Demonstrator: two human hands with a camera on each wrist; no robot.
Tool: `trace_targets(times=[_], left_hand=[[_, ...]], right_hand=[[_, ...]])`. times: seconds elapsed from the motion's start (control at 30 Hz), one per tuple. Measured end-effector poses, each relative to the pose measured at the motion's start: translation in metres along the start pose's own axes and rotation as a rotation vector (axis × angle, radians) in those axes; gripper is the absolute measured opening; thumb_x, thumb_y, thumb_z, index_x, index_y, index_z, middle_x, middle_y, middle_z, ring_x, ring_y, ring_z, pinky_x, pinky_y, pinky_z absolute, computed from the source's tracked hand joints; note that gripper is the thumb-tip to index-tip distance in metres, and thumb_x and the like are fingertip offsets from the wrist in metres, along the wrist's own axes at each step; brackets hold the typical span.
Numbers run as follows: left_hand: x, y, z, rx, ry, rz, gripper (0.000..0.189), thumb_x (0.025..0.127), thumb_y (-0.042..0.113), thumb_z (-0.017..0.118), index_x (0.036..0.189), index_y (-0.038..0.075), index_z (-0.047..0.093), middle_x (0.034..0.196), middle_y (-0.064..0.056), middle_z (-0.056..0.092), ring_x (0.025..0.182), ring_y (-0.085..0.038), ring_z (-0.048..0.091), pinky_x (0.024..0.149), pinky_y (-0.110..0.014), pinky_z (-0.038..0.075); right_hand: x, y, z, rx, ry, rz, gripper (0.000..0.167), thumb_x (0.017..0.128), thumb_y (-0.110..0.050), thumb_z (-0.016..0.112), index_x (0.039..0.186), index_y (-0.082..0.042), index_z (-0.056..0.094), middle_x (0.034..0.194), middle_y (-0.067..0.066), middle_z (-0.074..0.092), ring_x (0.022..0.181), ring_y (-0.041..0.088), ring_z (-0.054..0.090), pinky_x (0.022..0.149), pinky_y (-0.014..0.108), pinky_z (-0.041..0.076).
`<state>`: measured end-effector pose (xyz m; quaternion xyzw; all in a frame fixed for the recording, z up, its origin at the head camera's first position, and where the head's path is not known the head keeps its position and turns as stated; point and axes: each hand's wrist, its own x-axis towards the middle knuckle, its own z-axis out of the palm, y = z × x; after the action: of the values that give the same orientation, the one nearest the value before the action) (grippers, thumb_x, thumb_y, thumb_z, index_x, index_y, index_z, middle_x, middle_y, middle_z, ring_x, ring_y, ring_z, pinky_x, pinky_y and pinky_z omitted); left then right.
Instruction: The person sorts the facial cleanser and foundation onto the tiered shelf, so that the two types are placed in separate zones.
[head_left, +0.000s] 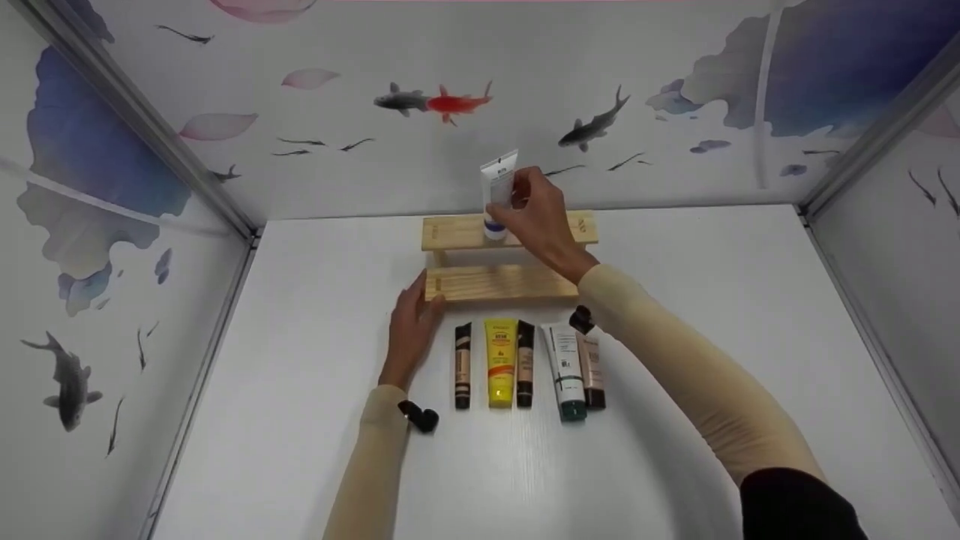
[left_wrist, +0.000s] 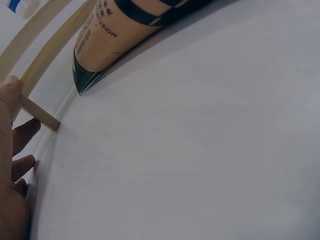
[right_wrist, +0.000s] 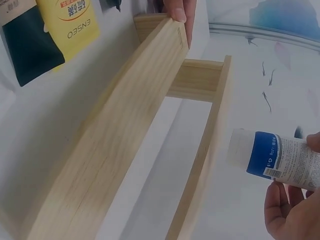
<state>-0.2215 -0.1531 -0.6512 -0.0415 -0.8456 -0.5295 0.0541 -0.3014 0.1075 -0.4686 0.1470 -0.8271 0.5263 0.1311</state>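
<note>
Well left of the left grip [head_left: 411,322], the left wall [head_left: 112,315] carries printed fish. The left grip holds the wooden rack [head_left: 499,277] at the left end of its lower board [head_left: 517,286], thumb and fingers about the wood. On the white surface [head_left: 300,337], just right of this grip, lies a slim tube [head_left: 463,367], tan and black. Farther right, the right grip [head_left: 536,217] pinches a white tube [head_left: 499,176] between thumb and fingers, cap end down, just above the rack's upper board [head_left: 454,234]. Nearer the person than the right grip lie a yellow tube [head_left: 500,360] and, just beside it, a second slim tube [head_left: 525,364]. A little farther right, also nearer the person than this grip, a green-capped tube [head_left: 566,367] partly overlaps a pink tube [head_left: 592,367].
</note>
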Motion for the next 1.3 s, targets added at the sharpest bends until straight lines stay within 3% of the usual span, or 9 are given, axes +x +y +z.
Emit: trace_targets(times=[0.13, 0.27, 0.37, 0.6, 0.83, 1.3], left_hand=[[-0.002, 0.0, -0.001, -0.009, -0.004, -0.012, 0.076, 0.111, 0.064, 0.055, 0.175, 0.027, 0.034, 0.173, 0.0, 0.043, 0.157, -0.026, 0.044, 0.136, -0.05, 0.024], [-0.003, 0.0, -0.001, 0.003, -0.006, 0.004, 0.075, 0.113, 0.06, 0.055, 0.175, 0.024, 0.034, 0.174, -0.001, 0.042, 0.161, -0.027, 0.039, 0.137, -0.052, 0.02], [-0.002, 0.0, -0.002, 0.004, -0.003, 0.006, 0.075, 0.113, 0.061, 0.054, 0.175, 0.025, 0.033, 0.175, -0.001, 0.041, 0.162, -0.026, 0.037, 0.138, -0.051, 0.017], [0.0, 0.003, -0.002, 0.023, -0.014, -0.033, 0.077, 0.111, 0.067, 0.051, 0.176, 0.029, 0.031, 0.175, 0.002, 0.039, 0.161, -0.025, 0.038, 0.135, -0.053, 0.025], [0.004, 0.001, -0.001, 0.068, 0.002, 0.028, 0.077, 0.114, 0.061, 0.049, 0.175, 0.017, 0.033, 0.174, 0.0, 0.043, 0.161, -0.023, 0.039, 0.139, -0.039, 0.009], [0.001, 0.001, -0.001, 0.054, -0.002, 0.007, 0.08, 0.112, 0.065, 0.05, 0.175, 0.019, 0.032, 0.174, -0.001, 0.043, 0.157, -0.024, 0.046, 0.139, -0.045, 0.01]], right_hand=[[0.005, -0.002, 0.009, 0.008, 0.0, 0.011, 0.045, 0.097, -0.017, 0.086, 0.129, 0.001, 0.06, 0.115, 0.014, 0.069, 0.101, 0.022, 0.064, 0.088, 0.032, 0.058], [0.005, -0.005, 0.018, 0.012, -0.021, 0.02, 0.046, 0.098, -0.018, 0.086, 0.131, 0.0, 0.06, 0.116, 0.012, 0.068, 0.102, 0.022, 0.063, 0.09, 0.032, 0.057], [0.005, -0.008, 0.025, -0.016, -0.045, 0.004, 0.048, 0.099, -0.019, 0.085, 0.135, -0.001, 0.059, 0.12, 0.012, 0.068, 0.105, 0.022, 0.063, 0.093, 0.032, 0.057], [0.006, -0.014, 0.041, -0.072, -0.096, -0.053, 0.051, 0.101, -0.022, 0.083, 0.141, -0.003, 0.057, 0.127, 0.011, 0.067, 0.109, 0.019, 0.062, 0.1, 0.034, 0.058], [0.007, -0.02, 0.056, -0.058, -0.122, -0.074, 0.053, 0.102, -0.023, 0.083, 0.142, -0.001, 0.055, 0.126, 0.013, 0.066, 0.11, 0.021, 0.061, 0.1, 0.039, 0.059], [0.011, -0.02, 0.073, -0.067, -0.105, -0.018, 0.054, 0.103, -0.022, 0.083, 0.145, -0.004, 0.054, 0.13, 0.011, 0.066, 0.112, 0.02, 0.061, 0.102, 0.028, 0.057]])
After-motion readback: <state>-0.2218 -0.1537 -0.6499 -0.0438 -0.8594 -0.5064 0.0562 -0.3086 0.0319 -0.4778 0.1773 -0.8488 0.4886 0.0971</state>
